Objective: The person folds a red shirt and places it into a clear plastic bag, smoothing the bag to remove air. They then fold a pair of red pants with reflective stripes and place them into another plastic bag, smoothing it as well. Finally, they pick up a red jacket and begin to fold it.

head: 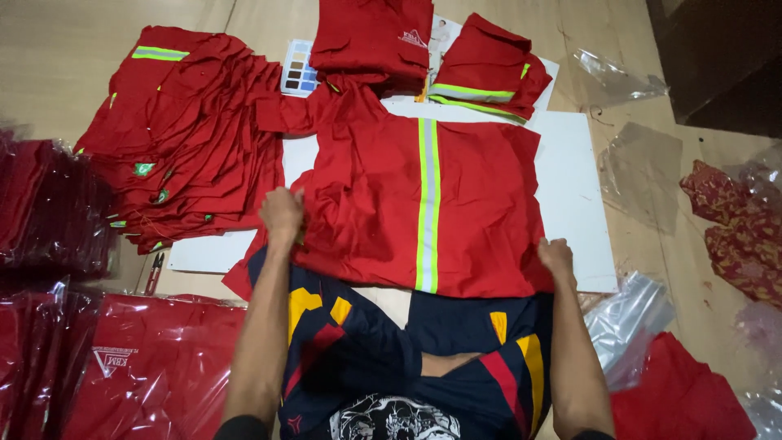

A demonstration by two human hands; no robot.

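Note:
A red work shirt (383,204) with a vertical yellow and grey reflective stripe lies spread on a white board (574,187) on the floor. My left hand (283,213) grips a fold of the shirt's left side. My right hand (556,257) pinches the shirt's lower right corner at the board's near edge. My legs in dark blue shorts with yellow and red patches lie just below the shirt.
A fanned pile of red shirts (183,134) lies at the left. Two folded red garments (375,37) (489,69) rest at the back. Bagged red shirts (151,367) sit at the lower left. Loose clear plastic bags (627,314) and a patterned red cloth (737,228) lie at the right.

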